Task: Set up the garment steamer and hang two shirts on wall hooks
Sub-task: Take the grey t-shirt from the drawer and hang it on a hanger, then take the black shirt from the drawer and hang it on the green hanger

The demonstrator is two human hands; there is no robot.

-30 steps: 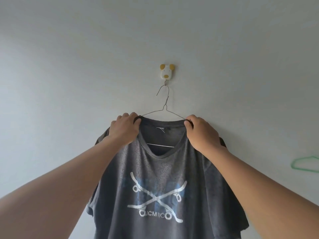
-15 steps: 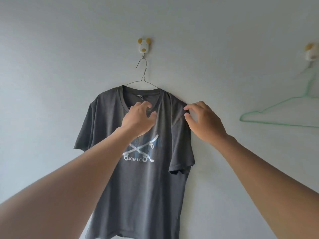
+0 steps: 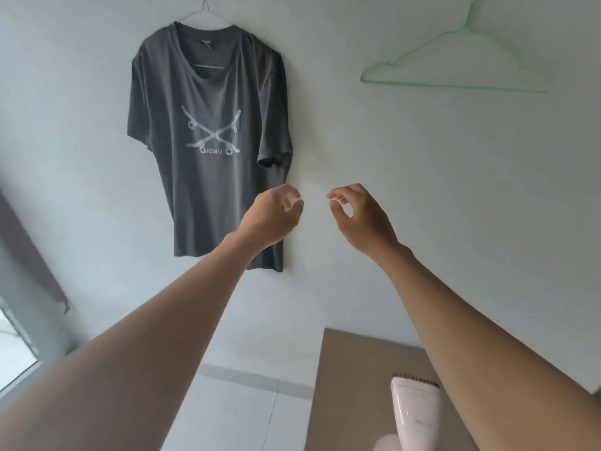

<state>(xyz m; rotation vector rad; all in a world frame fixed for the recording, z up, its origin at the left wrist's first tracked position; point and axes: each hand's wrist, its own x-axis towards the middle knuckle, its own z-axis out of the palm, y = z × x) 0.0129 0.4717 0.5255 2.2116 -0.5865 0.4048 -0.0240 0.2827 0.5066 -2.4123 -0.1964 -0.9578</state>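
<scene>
One grey shirt [image 3: 208, 141] hangs unaided on its wire hanger [image 3: 208, 14] against the wall; half a second ago fingers touched its collar and shoulder. Left hand [image 3: 271, 216] and right hand [image 3: 356, 214]: both released, empty, lowered. Green hanger [image 3: 455, 60]: bare, so the second shirt is pending. Steamer [image 3: 413, 415]: upright on counter [image 3: 354, 369], newly in view.

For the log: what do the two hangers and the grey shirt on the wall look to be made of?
Hanger under the grey T-shirt: bare thin metal wire, grey, with a twisted neck. Green hanger: equally thin, so probably coated wire, though slim plastic can't be ruled out. The shirt looks like a soft matte knit, likely cotton jersey, draping in loose folds with a faded white print.
</scene>
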